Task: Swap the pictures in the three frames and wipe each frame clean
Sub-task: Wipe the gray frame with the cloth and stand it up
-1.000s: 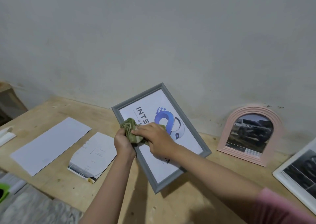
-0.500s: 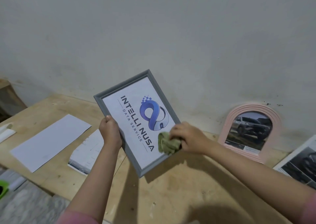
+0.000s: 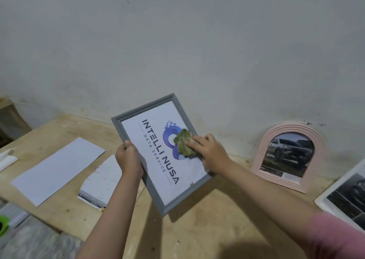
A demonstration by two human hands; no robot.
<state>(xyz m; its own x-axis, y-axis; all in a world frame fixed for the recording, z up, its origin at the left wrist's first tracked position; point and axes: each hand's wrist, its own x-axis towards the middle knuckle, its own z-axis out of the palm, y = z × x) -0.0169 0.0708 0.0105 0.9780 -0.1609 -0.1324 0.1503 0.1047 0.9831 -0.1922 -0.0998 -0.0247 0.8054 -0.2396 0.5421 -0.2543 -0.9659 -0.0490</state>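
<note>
Two hands are working: the left hand is gripping the grey frame by its edge above the table, and the right hand is pressing the cloth on its front. It is looking light, stiff, probably fragile.

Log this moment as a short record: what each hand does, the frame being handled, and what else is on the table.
left hand: holds grey frame by its left edge, tilted above the wooden table
right hand: presses green cloth on the frame's front
framed picture: INTELLI NUSA logo print
other frames: pink arched frame leaning on the wall; white frame at right edge
loose: two paper sheets
</note>
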